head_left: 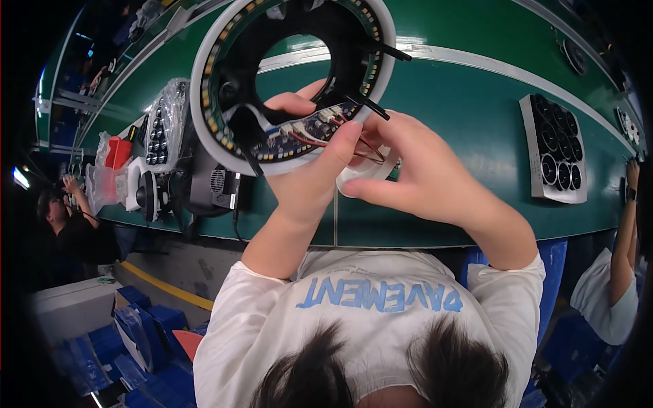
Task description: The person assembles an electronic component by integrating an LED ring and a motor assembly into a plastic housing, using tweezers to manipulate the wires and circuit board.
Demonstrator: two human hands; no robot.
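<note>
My left hand (306,180) grips the lower edge of a large ring-shaped housing (198,102), with the thumb in front and fingertips showing through the central hole. The housing has a white rim, a black inside and a row of small LEDs. It is held up above the table, tilted. Along its lower part lies a circuit board (296,137) with white connectors and plugged-in wires. Close beside it, my right hand (428,166) is closed on a small white round part (348,182). Red and dark wires (371,151) run between this part and the board. Two black rods stick out from the housing's right side.
On the green table (435,88), a white tray (537,173) of black round parts stands right. Left are a plastic-wrapped tray (166,129), a red object (118,153), a white-and-black device (146,190) and a black device (214,190). Blue boxes (149,333) lie lower left. People work at both sides.
</note>
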